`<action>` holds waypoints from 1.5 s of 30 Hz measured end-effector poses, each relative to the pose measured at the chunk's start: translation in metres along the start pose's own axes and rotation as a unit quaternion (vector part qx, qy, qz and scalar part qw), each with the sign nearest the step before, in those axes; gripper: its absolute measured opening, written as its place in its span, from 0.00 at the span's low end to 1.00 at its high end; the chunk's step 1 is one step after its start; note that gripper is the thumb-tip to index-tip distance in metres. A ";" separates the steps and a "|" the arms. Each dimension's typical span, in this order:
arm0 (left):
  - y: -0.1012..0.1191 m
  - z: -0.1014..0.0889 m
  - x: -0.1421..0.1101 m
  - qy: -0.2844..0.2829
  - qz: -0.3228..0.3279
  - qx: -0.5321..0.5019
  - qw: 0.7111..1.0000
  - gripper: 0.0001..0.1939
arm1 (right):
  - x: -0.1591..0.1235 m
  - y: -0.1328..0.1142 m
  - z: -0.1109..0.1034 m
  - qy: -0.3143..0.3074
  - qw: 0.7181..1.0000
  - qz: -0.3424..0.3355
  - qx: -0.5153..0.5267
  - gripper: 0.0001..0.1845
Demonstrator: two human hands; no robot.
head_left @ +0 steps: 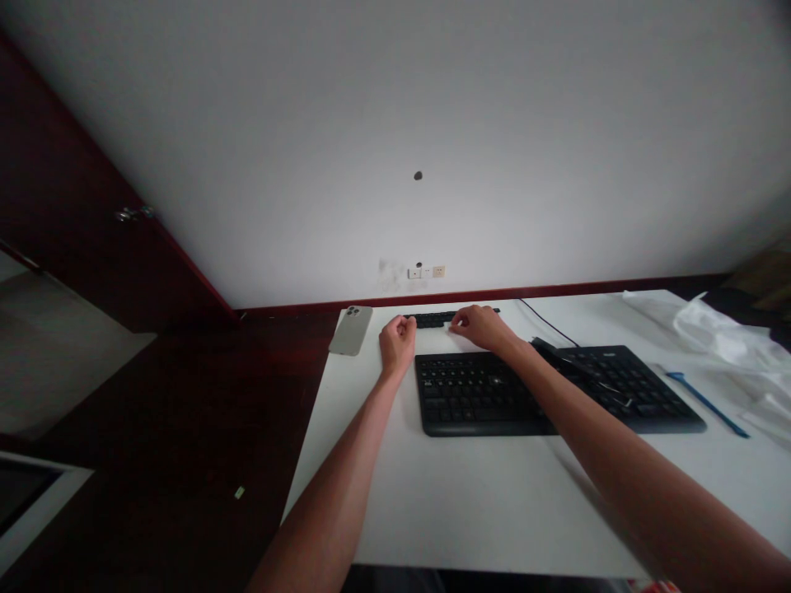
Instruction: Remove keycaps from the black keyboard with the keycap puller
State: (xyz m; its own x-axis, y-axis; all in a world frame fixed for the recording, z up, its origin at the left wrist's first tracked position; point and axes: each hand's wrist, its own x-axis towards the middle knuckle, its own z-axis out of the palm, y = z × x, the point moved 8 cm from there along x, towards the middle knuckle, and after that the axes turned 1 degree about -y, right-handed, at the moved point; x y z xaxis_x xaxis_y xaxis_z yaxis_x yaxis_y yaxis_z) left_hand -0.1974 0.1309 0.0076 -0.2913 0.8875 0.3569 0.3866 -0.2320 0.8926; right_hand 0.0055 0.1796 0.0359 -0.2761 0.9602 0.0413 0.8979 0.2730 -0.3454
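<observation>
Two hands are in view, both the person's own, reaching out over a white table (pixel 494 511). The left hand (pixel 397 346) is curled loosely, its fingers bunched and its fingertips just at the left end of a narrow black strip (pixel 448 319), which looks like a single row of keyboard keys. Whether those fingers pinch the strip or only sit beside it, I cannot tell. The right hand (pixel 483 327) is stretched forward with its fingers together, and its fingertips meet the near edge of the same strip, toward the middle. No grip shows there either. The strip lies flat near the back edge of the table, between the two hands.

Just left of the left hand, one phone (pixel 351 329) in a pale case lies face down, its camera lenses showing. Two black keyboards sit in front of the strip, side by side: the left one (pixel 475 395) is nearer the hands, and the right one (pixel 636 387) lies partly behind the right forearm. A dark cord (pixel 549 323) runs from the back of the table toward them. Further right are one thin blue tool (pixel 708 403) and a crumpled white plastic sheet (pixel 723 338).

On the wall behind are two small white socket plates (pixel 426 272). To the left, a dark red door (pixel 74 206) has one metal handle (pixel 133 213).
</observation>
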 end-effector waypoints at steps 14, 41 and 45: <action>0.001 0.000 0.000 0.006 0.018 0.014 1.000 0.20 | -0.098 0.018 -0.017 -0.133 0.977 -0.144 0.081 0.09; -0.001 0.001 0.000 -0.002 0.001 0.007 1.000 0.20 | -0.015 0.046 0.010 -0.085 0.996 0.012 -0.003 0.11; -0.002 0.001 0.001 0.000 -0.001 0.005 1.000 0.21 | -0.007 0.033 0.015 -0.058 0.998 0.022 -0.004 0.09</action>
State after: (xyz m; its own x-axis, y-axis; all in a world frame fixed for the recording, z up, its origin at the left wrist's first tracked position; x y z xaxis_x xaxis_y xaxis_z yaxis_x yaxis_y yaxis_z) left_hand -0.1973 0.1325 0.0057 -0.2927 0.8879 0.3550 0.3955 -0.2256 0.8903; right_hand 0.0321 0.1814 0.0101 -0.2732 0.9584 -0.0826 0.9124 0.2310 -0.3378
